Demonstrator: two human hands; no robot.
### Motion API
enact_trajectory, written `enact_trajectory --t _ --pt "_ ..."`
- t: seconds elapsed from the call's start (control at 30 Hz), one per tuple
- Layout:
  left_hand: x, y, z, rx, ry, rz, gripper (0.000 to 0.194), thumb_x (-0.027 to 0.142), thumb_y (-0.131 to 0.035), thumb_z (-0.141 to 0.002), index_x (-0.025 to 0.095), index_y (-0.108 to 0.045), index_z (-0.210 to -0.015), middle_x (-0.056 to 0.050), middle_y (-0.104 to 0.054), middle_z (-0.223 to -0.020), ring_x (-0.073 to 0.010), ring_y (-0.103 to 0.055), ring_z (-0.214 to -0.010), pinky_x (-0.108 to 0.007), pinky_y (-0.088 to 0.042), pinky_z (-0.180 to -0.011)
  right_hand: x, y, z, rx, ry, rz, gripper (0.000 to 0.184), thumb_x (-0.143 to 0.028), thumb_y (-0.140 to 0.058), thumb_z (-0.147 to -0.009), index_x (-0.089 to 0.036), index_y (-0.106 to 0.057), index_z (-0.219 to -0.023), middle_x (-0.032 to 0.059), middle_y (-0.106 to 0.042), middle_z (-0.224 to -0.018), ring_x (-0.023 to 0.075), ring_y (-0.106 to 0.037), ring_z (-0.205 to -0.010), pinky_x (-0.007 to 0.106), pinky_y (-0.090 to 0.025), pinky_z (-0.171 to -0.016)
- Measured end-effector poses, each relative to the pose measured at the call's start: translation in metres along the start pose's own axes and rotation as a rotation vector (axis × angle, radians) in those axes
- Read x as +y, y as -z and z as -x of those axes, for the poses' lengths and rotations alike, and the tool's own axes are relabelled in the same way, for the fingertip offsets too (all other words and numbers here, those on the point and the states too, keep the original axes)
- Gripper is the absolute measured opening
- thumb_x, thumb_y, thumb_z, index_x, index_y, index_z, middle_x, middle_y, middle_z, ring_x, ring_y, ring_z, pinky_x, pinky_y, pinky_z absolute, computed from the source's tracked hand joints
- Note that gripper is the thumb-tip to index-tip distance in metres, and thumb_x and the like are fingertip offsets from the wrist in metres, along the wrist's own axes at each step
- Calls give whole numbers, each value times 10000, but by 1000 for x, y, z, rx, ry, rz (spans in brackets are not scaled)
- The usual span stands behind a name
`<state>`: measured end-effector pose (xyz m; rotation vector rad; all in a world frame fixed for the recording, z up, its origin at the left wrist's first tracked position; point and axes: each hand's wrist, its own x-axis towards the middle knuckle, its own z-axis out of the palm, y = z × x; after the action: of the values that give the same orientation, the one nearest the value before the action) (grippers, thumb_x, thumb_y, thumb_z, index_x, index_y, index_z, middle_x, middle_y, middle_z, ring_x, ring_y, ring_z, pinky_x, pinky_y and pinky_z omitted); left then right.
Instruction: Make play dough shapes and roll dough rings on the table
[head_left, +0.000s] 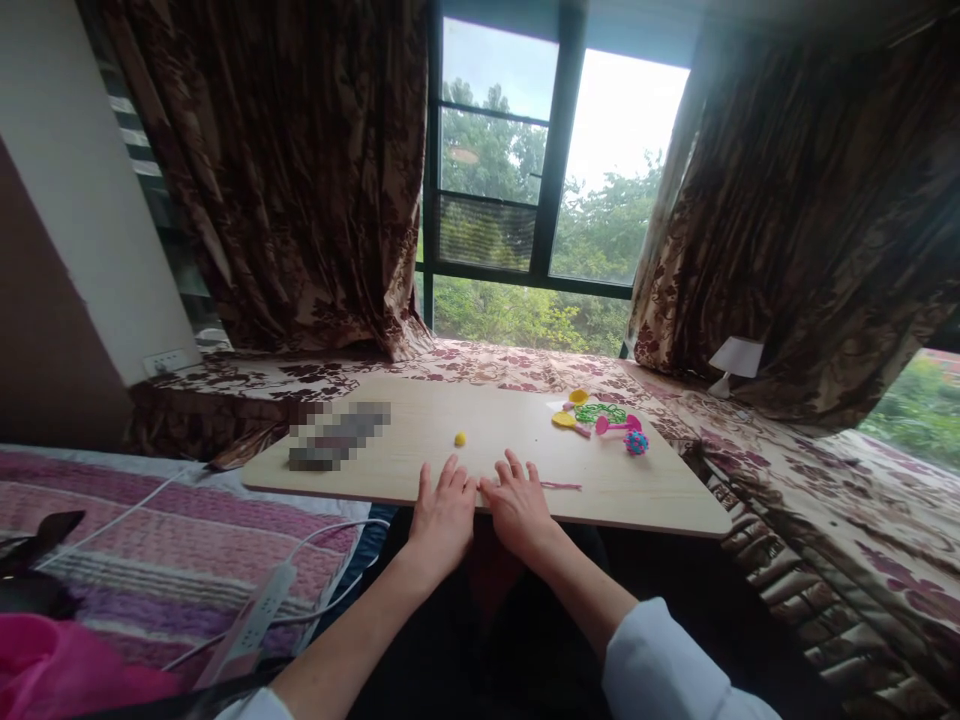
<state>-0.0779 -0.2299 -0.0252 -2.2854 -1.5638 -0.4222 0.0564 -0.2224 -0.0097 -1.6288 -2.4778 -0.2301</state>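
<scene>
Both hands rest near the front edge of a light wood table [480, 415]. My left hand [444, 510] lies palm down, fingers stretched and a little apart. Beside it, thumbs almost meeting, my right hand [519, 505] is flat with its fingers spread. A thin pink strand [562, 486] sticks out to the right from beneath my right hand; its other end is hidden, so I cannot tell whether it runs under the left hand. Just beyond the fingertips sits a small yellow ball [460, 439].
On the table's right are a spiky blue-pink ball [636, 442], a pink toy piece [616, 426], green loops [600, 413] and yellow scoop-like pieces [566, 420]. A blurred dark object [341, 436] lies left. Below left, a power strip [251, 620] with white cables rests on the bed.
</scene>
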Motion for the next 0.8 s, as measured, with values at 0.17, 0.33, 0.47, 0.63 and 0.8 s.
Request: enact_trajectory --t 0.17,0.33,0.47,0.63,0.8 --pt "1 0 14 25 -12 19 418 147 -367 -784 184 -500 -1178 -101 -501 -1241 -240 -212 -1296 -493 -71 -1050 0 -3 14 9 29 -5 404 -195 -348 -841 -222 -433 -1236 113 -389 -1291 247 -90 -1313 470 -130 -1006" --pt "-6 -1 10 17 33 95 409 137 -369 -769 217 -537 -1134 -80 -510 -1221 -236 -248 -1278 -487 -129 -1036 4 1 8 -7 15 -25 358 -205 -326 -850 -234 -519 -1150 110 -409 -1258 259 -106 -1306 479 -150 -987" --pt "-29 -8 -7 -13 136 217 444 118 -361 -740 249 -547 -1121 -39 -544 -1180 -216 -343 -1220 -443 -262 -985 10 3 -6 -18 28 -70 323 -205 -381 -811 -239 -570 -1071 106 -431 -1222 279 -153 -1288 483 -192 -958" --pt "-40 -11 -7 167 275 245 453 97 -340 -740 209 -558 -1121 -41 -568 -1145 -185 -414 -1153 -356 -306 -974 9 4 -6 -45 16 -86 369 -152 -435 -742 -240 -559 -1079 96 -420 -1235 276 -142 -1287 463 -198 -951" --pt "-19 -12 4 169 173 225 412 132 -392 -752 259 -564 -1105 -40 -579 -1086 -222 -360 -1196 -429 -231 -1007 8 6 -4 -46 2 -100 396 -130 -401 -759 -234 -526 -1120 97 -438 -1228 249 -145 -1287 440 -195 -955"
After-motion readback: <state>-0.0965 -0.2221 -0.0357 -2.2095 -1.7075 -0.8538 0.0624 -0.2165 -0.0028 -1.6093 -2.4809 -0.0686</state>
